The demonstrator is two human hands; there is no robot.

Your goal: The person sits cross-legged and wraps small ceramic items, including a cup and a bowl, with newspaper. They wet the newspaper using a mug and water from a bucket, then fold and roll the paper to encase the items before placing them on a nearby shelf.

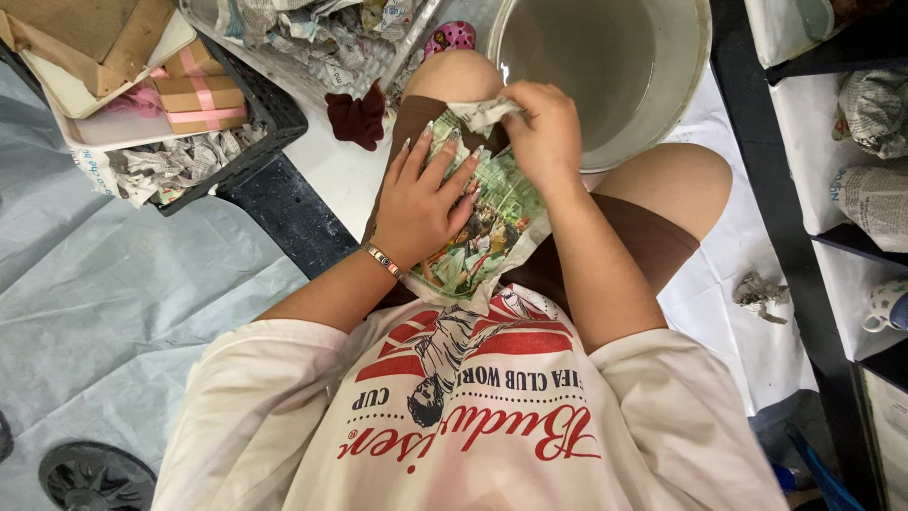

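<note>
A sheet of colourful newspaper (492,222) lies across my lap, over brown shorts. My left hand (421,199) presses flat on the sheet, fingers spread, a bracelet at the wrist. My right hand (544,128) pinches the sheet's far edge, where a torn grey strip (482,114) curls up between the fingers. Just beyond my knees stands a large grey bucket (676,95) with cloudy liquid in it.
A black crate (270,114) of crumpled newspaper, with a white tray of cardboard boxes on it, sits at far left. A dark red cloth (357,118) lies on the floor. A paper scrap (759,293) lies at right, near dark shelves (790,218) with wrapped objects and a mug (884,305).
</note>
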